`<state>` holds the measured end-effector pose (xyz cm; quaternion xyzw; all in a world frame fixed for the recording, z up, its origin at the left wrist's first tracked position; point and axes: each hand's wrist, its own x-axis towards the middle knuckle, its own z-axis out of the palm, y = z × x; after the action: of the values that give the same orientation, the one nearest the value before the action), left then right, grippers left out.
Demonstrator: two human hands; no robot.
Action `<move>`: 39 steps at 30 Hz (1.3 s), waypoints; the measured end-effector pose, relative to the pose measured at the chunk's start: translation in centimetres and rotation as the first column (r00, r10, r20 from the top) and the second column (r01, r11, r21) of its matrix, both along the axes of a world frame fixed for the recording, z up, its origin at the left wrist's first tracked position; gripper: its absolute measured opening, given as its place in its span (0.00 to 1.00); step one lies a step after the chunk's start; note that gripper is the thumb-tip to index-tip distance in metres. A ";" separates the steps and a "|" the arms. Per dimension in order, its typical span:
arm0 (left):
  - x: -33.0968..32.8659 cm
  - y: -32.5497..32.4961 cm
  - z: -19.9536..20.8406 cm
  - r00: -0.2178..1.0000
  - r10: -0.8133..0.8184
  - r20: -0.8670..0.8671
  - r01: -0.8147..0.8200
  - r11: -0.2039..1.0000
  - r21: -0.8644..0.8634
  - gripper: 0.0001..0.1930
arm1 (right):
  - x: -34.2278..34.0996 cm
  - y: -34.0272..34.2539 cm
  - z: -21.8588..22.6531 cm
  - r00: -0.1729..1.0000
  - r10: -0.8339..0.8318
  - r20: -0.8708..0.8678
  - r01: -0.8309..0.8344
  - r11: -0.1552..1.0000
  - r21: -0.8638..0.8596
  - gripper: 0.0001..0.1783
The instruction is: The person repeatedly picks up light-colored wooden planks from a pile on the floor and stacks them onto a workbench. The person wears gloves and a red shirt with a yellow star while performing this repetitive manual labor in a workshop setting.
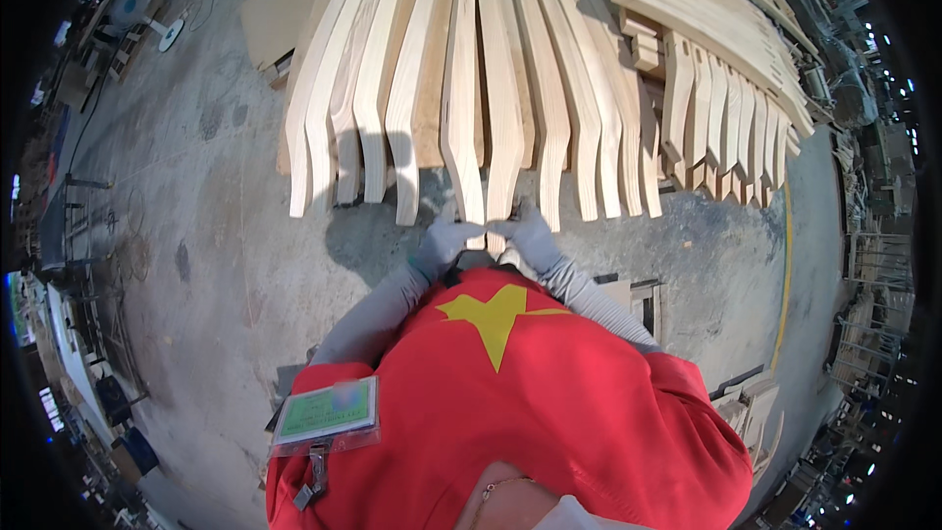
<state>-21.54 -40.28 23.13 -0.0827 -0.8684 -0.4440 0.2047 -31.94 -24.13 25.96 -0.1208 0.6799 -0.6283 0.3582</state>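
Two pale, bent wooden chair-leg-like pieces point toward me at the centre, side by side with a narrow dark gap between them. My left hand, in a grey glove, is closed round the near end of the left wooden piece. The near end of the right wooden piece is gripped by my right hand, gloved the same way. Both thumbs lie across the tops of the ends. The fingers underneath are hidden. Similar bent pieces fan out in a row on either side, their ends overhanging a wooden board.
At the right, more wooden parts are stacked crosswise over a row of shorter bent pieces. A flat panel sticks out at the back left. Wood offcuts lie low on the right, near a yellow floor line.
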 end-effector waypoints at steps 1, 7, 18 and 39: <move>-0.3 0.9 1.1 0.961 -0.048 0.272 -0.066 0.916 0.396 0.23 | 0.4 0.2 -0.8 0.986 -0.016 -0.165 0.034 0.994 0.108 0.31; 0.3 1.8 3.0 0.796 0.002 0.606 -0.362 0.803 0.473 0.45 | 1.7 0.8 -1.6 0.843 0.245 -0.480 0.025 0.872 0.488 0.47; 3.0 -2.6 7.2 0.878 -0.066 0.473 -0.215 0.830 0.514 0.35 | -9.6 -14.0 5.9 0.727 0.254 -0.638 0.217 0.797 0.564 0.52; 1.4 -11.7 10.1 0.903 -0.321 0.285 -0.334 -0.108 0.937 0.08 | -9.3 -0.3 12.3 0.887 0.253 -0.386 -0.049 0.883 0.467 0.51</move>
<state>-20.12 -52.00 33.20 0.2021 -0.2627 -0.9435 0.0017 -41.26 -24.42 38.21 -0.2269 0.8559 -0.3823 0.2641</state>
